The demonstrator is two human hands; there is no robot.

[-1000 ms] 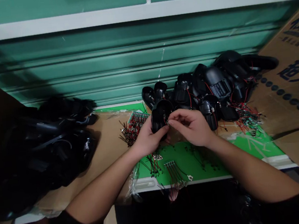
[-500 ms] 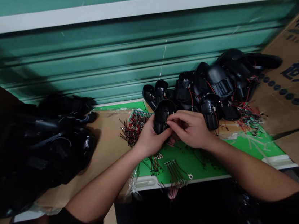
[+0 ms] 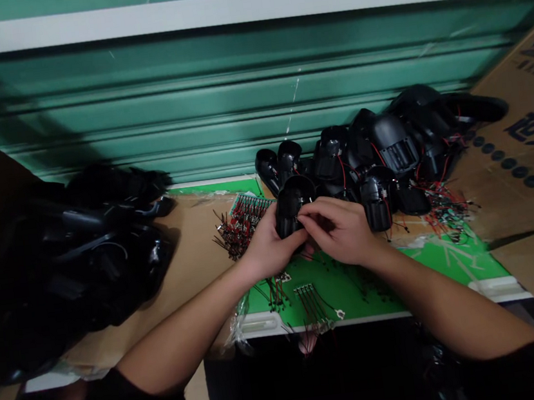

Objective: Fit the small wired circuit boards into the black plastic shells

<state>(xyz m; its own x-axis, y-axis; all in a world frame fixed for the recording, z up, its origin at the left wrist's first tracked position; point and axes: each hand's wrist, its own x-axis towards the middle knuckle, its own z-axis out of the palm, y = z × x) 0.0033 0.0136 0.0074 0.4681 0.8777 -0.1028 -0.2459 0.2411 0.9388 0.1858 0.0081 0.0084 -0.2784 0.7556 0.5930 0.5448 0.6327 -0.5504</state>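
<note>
My left hand (image 3: 272,245) is closed round a black plastic housing (image 3: 291,200), tilted up over the green board, its thumb along the near edge. The fingertips of my right hand (image 3: 341,226) are pinched together at the housing's inner right side. Whatever lies between those fingertips is too small to make out. Beside my left hand lies a bundle of small circuit boards with red and black wires (image 3: 245,219). Nearer to me, a short strip of wired boards (image 3: 311,298) rests at the board's front edge.
Several black housings with red wires (image 3: 391,146) are piled at the back right. Loose red wires (image 3: 447,207) lie beyond them. Black plastic parts (image 3: 107,245) are heaped on the left. A cardboard box (image 3: 526,129) stands at the right, and a green ribbed wall (image 3: 178,113) closes the back.
Both hands keep almost the same grip on the housing. The whole view has shifted very slightly; nothing has visibly been let go.
</note>
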